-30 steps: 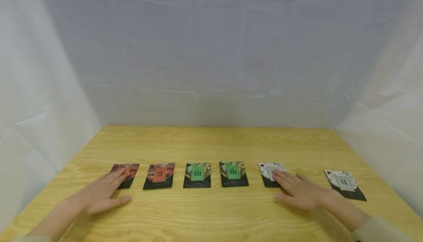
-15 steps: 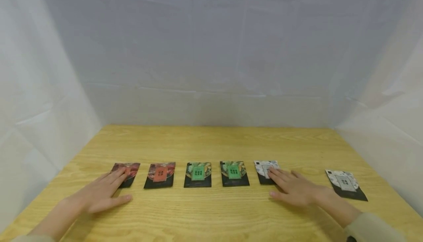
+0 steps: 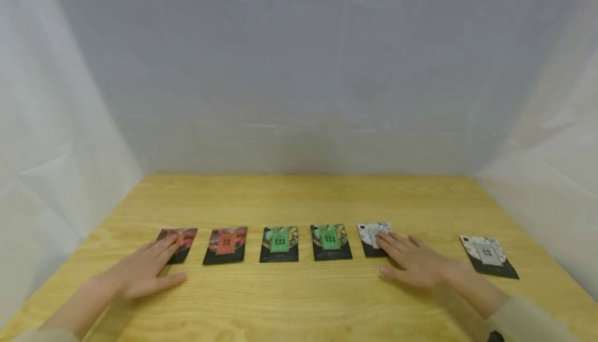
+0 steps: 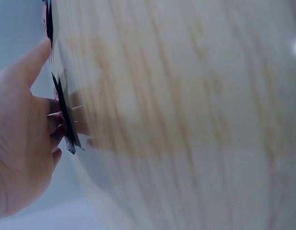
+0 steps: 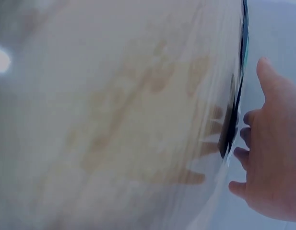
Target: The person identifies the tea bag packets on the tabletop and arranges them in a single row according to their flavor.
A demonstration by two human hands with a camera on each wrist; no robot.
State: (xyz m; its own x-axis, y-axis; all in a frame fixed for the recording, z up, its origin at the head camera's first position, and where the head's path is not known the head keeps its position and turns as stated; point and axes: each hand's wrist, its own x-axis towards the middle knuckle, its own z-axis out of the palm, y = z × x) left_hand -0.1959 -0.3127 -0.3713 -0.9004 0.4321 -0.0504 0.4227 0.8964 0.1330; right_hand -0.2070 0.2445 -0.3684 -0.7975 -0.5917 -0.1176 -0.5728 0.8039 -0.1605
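Six small packets lie in a row on the wooden table (image 3: 299, 196). My left hand (image 3: 140, 268) lies flat with its straight fingers on the leftmost red packet (image 3: 182, 239). A second red packet (image 3: 225, 245) and two green packets (image 3: 279, 244) (image 3: 330, 242) follow to the right. My right hand (image 3: 408, 260) rests flat, fingers straight, on a white-patterned packet (image 3: 370, 233). Another white-patterned packet (image 3: 488, 256) lies apart at the far right. In the wrist views each hand (image 4: 23, 143) (image 5: 270, 158) presses a dark packet edge (image 4: 61, 112) (image 5: 230, 129) against blurred wood.
White cloth walls (image 3: 299, 72) close in the table at the back and on both sides. Bare wood stretches behind the row of packets and along the front edge (image 3: 289, 311).
My right hand has slid the white-patterned packet leftward, closer to the second green packet. My left hand stays on the leftmost red packet.
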